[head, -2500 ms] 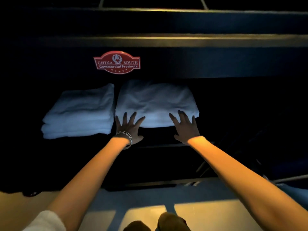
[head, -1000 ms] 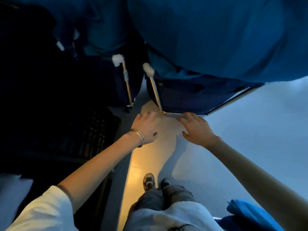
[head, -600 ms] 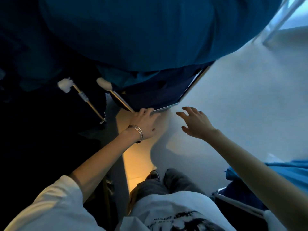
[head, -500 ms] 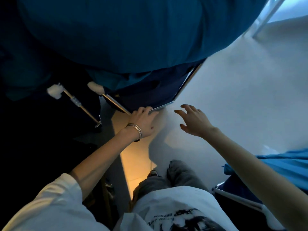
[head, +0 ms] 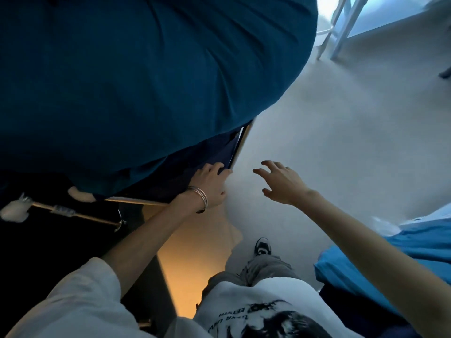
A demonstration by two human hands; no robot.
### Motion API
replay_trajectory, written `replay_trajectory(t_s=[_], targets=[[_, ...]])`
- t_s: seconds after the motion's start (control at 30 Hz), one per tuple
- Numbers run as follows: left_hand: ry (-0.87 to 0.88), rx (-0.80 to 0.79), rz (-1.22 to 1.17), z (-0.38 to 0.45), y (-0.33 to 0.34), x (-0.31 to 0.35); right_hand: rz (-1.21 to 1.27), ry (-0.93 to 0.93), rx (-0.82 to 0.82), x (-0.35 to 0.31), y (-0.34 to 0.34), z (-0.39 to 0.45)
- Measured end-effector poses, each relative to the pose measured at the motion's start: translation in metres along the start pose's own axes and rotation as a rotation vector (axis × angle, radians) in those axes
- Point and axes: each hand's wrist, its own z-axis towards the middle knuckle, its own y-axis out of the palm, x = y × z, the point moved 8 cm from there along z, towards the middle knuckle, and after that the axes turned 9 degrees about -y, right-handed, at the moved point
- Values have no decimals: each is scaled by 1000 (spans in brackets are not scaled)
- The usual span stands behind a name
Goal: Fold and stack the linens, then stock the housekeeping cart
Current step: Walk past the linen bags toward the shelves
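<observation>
The housekeeping cart's big dark blue linen bag [head: 146,81] fills the upper left. Its metal base frame [head: 240,142] runs along the bag's lower edge to a corner. My left hand [head: 210,184], with bangles on the wrist, has its fingers curled over that corner. My right hand [head: 283,184] hovers beside it over the pale carpet, fingers spread and holding nothing. No folded towels are in view.
A rod with a white padded tip [head: 14,211] lies low at the left in the dark. Bright blue cloth [head: 402,245] sits at the right edge. White furniture legs [head: 341,28] stand at the top right. My shoe [head: 263,246] is on the grey carpet [head: 341,130].
I have turned away from the cart shelf with its two folded towel stacks. My left hand stays on the frame corner while the view swings right; my right hand has lifted off it.
</observation>
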Motion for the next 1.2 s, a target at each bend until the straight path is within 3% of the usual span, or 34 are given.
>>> replay_trajectory(t_s=[0.37,0.83,1.2], targets=[[116,18,22,105,-49,102,76,64,-11,130,-29,12],[246,21,70,200,-75,162,81,189,1,230,-47,49],[173,-7,41,273,-98,217,91,134,0,329,-65,69]])
